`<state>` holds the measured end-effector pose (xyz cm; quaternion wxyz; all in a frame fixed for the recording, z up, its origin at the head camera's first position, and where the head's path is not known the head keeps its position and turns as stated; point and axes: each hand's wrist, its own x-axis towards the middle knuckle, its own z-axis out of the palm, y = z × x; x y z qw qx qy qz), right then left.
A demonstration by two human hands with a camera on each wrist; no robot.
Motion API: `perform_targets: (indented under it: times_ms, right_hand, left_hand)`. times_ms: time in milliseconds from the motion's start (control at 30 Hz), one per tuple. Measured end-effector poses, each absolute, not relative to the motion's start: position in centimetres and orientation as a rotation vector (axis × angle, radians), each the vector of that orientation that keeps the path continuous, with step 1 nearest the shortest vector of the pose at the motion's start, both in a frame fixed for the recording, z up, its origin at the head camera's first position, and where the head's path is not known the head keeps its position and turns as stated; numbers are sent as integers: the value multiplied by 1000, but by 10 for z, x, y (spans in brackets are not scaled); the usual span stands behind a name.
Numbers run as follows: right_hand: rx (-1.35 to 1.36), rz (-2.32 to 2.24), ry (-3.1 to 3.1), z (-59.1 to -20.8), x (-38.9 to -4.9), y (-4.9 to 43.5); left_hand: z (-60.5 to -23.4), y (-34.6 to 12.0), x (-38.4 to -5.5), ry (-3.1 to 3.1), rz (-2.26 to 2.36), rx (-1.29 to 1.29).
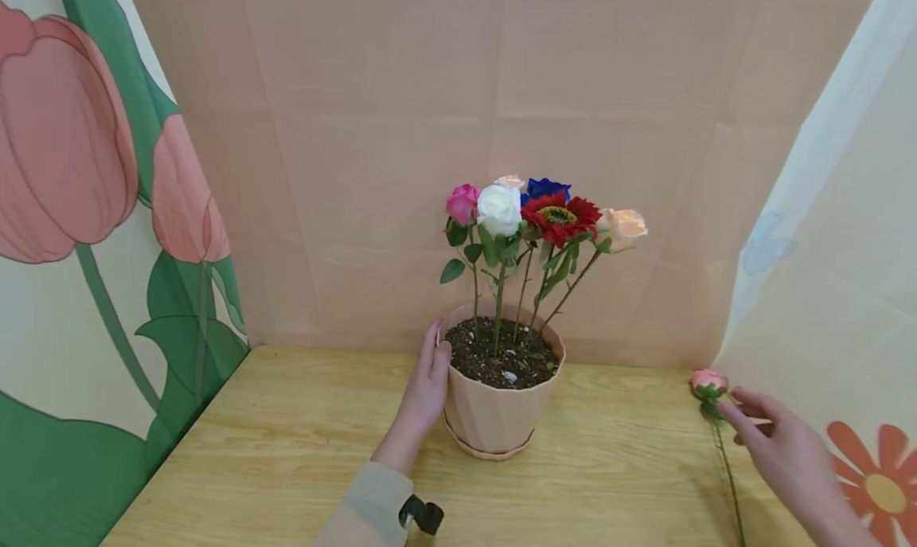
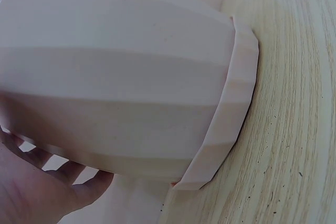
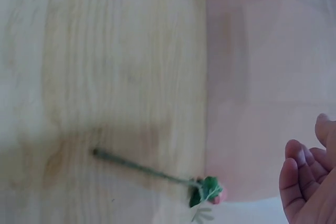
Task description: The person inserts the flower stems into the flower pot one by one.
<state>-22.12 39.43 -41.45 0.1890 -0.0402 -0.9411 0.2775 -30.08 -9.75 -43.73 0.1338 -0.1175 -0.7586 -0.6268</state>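
A pale pink flower pot (image 1: 494, 416) stands on its saucer (image 1: 494, 454), filled with dark soil (image 1: 487, 372). My left hand (image 1: 428, 380) holds the pot at its left rim, the thumb by the edge; in the left wrist view its fingers (image 2: 94, 186) lie against the outer wall. Upright in the soil are a white rose (image 1: 499, 210), a magenta rose (image 1: 462, 204), a red daisy-like flower (image 1: 559, 216), a blue flower (image 1: 548, 189) and peach roses (image 1: 623, 228). To the right, my right hand (image 1: 784, 451), fingers loosely bent, hovers beside a pink flower (image 1: 709, 380) lying on the table.
The pot and the loose flower share a wooden table (image 1: 308, 443). Behind it hangs a plain pinkish backdrop (image 1: 387, 133). Printed panels flank it, with tulips (image 1: 64, 141) at left and an orange flower (image 1: 884, 491) at right. A black strap (image 1: 423, 513) is on the left sleeve.
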Motion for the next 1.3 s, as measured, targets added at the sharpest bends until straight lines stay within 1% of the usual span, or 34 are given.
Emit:
perform_targets:
  times_ms: [333, 633, 867, 1033, 1300]
  right_hand:
    - [-174, 711, -2785, -433, -220, 416]
    - [-220, 783, -2918, -451, -225, 436]
    - [-288, 805, -2961, -464, -227, 444]
    - [-264, 781, -2976, -473, -228, 450]
    - [-363, 866, -3064, -481, -228, 449]
  left_hand:
    - [-437, -97, -302, -2220, -1821, -344]
    - [-436, -98, -302, -2210, -1831, -352]
    - [-434, -98, -301, -2202, -1849, -355]
    - [-434, -98, -301, -2213, -1844, -349]
    - [-435, -98, -300, -2213, -1856, -343]
